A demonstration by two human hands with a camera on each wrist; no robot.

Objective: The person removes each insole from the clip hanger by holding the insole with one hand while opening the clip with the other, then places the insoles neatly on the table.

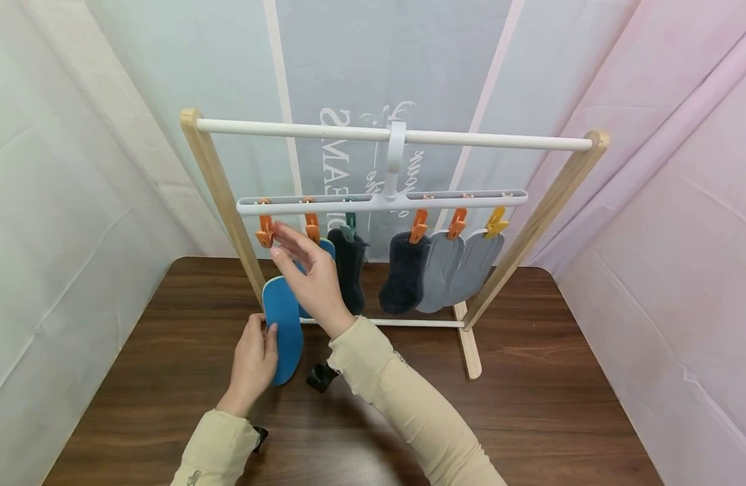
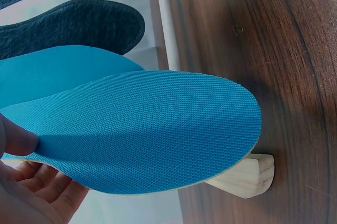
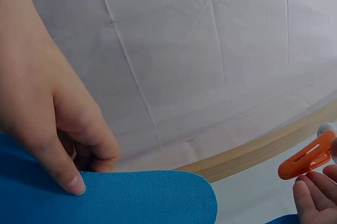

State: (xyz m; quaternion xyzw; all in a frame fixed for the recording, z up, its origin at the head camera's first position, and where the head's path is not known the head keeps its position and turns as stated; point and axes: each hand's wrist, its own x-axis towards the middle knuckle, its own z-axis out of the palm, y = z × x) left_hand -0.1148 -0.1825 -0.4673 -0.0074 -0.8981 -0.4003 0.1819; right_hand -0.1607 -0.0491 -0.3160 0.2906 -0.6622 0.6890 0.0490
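My left hand (image 1: 254,358) pinches a blue insole (image 1: 284,331) by its side edge, thumb on the textured blue face. The insole stands upright below the leftmost orange clip (image 1: 264,231), apart from it. At that clip, my right hand (image 1: 314,277) has its thumb and fingertips at the handles; the right wrist view shows the orange clip (image 3: 308,155) between them. Behind the right hand, another blue insole (image 1: 327,247) hangs from the second orange clip (image 1: 312,228), mostly covered. A dark fuzzy insole (image 1: 349,273) hangs beside it from a green clip (image 1: 348,228).
A white hanger bar (image 1: 458,200) hooks over the white rod (image 1: 500,140) of a wooden stand (image 1: 530,233). On its right half hang a dark insole (image 1: 403,273) and two grey insoles (image 1: 477,266). The stand rests on a brown table (image 1: 543,378), with curtains around.
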